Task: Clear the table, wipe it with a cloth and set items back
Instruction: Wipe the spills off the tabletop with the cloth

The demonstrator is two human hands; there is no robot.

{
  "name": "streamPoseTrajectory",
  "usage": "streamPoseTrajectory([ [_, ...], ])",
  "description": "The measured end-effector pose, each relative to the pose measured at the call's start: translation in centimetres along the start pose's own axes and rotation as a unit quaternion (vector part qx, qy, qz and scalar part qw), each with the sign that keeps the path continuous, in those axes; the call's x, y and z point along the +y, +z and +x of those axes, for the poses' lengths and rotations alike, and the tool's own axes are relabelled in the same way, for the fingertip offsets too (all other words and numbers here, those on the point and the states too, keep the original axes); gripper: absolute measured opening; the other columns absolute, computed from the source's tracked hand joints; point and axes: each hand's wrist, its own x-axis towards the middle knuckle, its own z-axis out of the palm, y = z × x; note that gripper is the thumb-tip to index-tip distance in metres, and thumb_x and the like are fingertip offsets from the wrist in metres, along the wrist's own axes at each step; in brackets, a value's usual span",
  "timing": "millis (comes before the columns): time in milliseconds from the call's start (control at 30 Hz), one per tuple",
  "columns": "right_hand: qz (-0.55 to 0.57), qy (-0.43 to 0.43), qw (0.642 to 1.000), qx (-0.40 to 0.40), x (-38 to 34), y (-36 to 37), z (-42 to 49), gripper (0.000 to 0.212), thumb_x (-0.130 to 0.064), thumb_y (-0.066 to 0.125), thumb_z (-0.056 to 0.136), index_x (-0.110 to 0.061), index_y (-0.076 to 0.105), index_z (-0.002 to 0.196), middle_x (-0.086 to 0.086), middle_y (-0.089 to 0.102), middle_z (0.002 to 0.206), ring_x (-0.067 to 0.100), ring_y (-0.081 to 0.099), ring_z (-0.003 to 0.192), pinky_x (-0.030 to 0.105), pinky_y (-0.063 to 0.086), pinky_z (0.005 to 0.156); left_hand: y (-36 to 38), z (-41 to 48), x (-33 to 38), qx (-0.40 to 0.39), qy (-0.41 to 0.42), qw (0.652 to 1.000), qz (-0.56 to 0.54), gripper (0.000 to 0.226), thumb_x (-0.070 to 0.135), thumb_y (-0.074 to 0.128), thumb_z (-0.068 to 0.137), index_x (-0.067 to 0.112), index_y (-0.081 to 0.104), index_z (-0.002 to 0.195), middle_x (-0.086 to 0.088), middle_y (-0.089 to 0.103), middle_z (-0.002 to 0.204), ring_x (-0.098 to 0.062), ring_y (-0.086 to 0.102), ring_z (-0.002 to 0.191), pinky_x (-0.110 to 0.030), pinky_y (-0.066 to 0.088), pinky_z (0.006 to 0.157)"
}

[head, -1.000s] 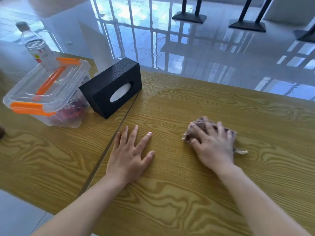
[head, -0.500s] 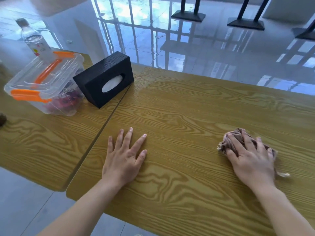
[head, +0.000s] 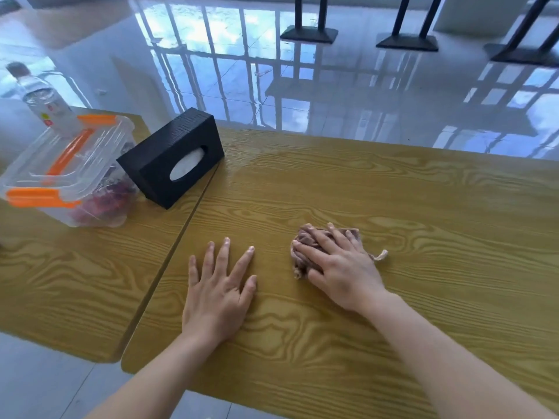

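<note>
Head view, one frame.

1. Counter (head: 438, 225): yellow wood-grain top filling the middle and right of the frame. A second counter top (head: 60, 282) of the same finish adjoins it at left, with a dark seam running between them.
2. Cloth (head: 302, 255): brownish and bunched, on the right-hand counter just right of frame centre. A loose tail sticks out at its right.
3. Right hand (head: 341, 267): lies on top of the cloth, pressing it down. The fingers are spread and nearly straight across it, not closed round it.
4. Left hand (head: 219, 288): flat on the bare counter near the seam and just left of the cloth, not touching it. The fingers are splayed wide and hold nothing.
5. Tissue box (head: 172, 158): black, at centre left by the seam, with white tissue in its oval slot.
6. Clear container (head: 66, 173): orange clasps and handle, reddish contents, close beside the box on the left counter.
7. Bottle (head: 42, 101): clear plastic, behind the container at upper left. Its label shows red and yellow marks, too blurred to read.
</note>
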Motion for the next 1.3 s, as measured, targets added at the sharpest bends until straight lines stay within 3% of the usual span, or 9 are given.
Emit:
streamPoseTrajectory([
  [100,0.001,0.161,0.987,-0.007,5.4,-0.9,1.1,0.057,-0.061,0.020,0.091,-0.057,0.012,0.147,-0.015,0.001,0.164,0.028,0.002,0.151,0.052,0.004,0.120,0.1,0.0,0.1,0.003,0.007,1.000,-0.007,0.060,0.065,0.001,0.093,0.051,-0.012,0.149,0.002,-0.021,0.163,-0.020,-0.029,0.146,-0.052,-0.014,0.119],
  [200,0.024,0.261,0.965,0.013,3.1,-0.9,3.8,0.055,-0.056,0.024,0.095,-0.051,0.015,0.149,-0.009,-0.001,0.165,0.034,-0.001,0.150,0.054,0.000,0.119,0.2,0.0,0.2,0.008,0.010,1.000,-0.011,0.060,0.064,0.002,0.094,0.048,-0.012,0.150,0.000,-0.021,0.163,-0.022,-0.030,0.146,-0.053,-0.014,0.118],
  [333,0.020,0.168,0.985,0.019,-5.0,-0.3,7.5,0.058,-0.054,0.023,0.094,-0.047,0.014,0.150,-0.006,-0.003,0.165,0.036,-0.003,0.149,0.056,-0.001,0.119,0.2,0.1,-0.1,0.023,0.013,0.999,-0.033,0.063,0.061,0.009,0.096,0.041,-0.003,0.154,-0.001,-0.013,0.164,-0.022,-0.025,0.147,-0.052,-0.014,0.119],
  [433,0.017,0.075,0.997,0.004,-9.0,0.4,7.3,0.058,-0.051,0.029,0.095,-0.046,0.016,0.151,-0.005,-0.001,0.165,0.035,-0.005,0.150,0.054,-0.002,0.119,0.2,-0.1,-0.7,0.077,0.002,0.986,-0.148,0.064,0.049,0.029,0.096,0.026,0.020,0.154,-0.001,0.015,0.164,-0.014,-0.003,0.151,-0.044,-0.008,0.122],
  [633,0.043,-0.159,0.986,-0.019,-5.2,1.4,-1.6,0.056,-0.040,0.035,0.091,-0.050,0.034,0.146,-0.016,0.014,0.162,0.018,0.001,0.152,0.040,0.002,0.122,-0.6,-0.4,-1.8,0.091,-0.006,0.939,-0.330,0.062,0.028,0.035,0.085,0.024,0.041,0.147,0.002,0.037,0.156,-0.004,0.016,0.147,-0.035,-0.003,0.123],
  [767,0.076,0.005,0.997,0.009,0.4,0.7,-5.6,0.052,-0.043,0.031,0.090,-0.062,0.031,0.139,-0.022,0.016,0.160,0.015,0.006,0.151,0.039,0.008,0.121,-0.5,-0.6,-1.5,0.079,0.019,0.956,-0.280,0.062,0.038,0.028,0.087,0.029,0.041,0.147,0.003,0.032,0.158,-0.008,0.009,0.150,-0.041,-0.006,0.123],
  [900,0.060,0.133,0.987,0.070,-3.8,2.1,-5.2,0.062,-0.039,0.028,0.084,-0.044,0.041,0.144,-0.006,0.023,0.162,0.030,0.016,0.149,0.046,0.010,0.121,-0.4,-0.7,-1.3,0.066,0.029,0.965,-0.253,0.060,0.045,0.027,0.090,0.034,0.038,0.148,0.004,0.028,0.160,-0.012,0.003,0.151,-0.045,-0.007,0.122],
  [1167,0.088,0.003,0.996,0.033,-13.1,3.0,-2.2,0.058,-0.042,0.038,0.094,-0.048,0.021,0.150,-0.011,0.003,0.165,0.025,-0.003,0.152,0.048,0.002,0.121,-1.4,-0.2,-2.7,-0.011,0.031,0.930,-0.367,0.068,0.055,0.023,0.084,0.037,0.032,0.149,0.010,0.027,0.160,0.001,0.001,0.148,-0.036,-0.011,0.121],
  [1300,0.184,-0.044,0.982,0.010,-11.1,0.8,-2.5,0.074,-0.038,0.060,0.091,-0.044,0.019,0.153,-0.011,0.009,0.164,0.014,0.001,0.151,0.040,0.007,0.123,-2.6,-1.2,-3.9,-0.064,0.072,0.952,-0.290,0.077,0.058,0.028,0.078,0.037,0.024,0.152,0.009,0.021,0.162,-0.003,0.001,0.149,-0.037,-0.007,0.122],
])
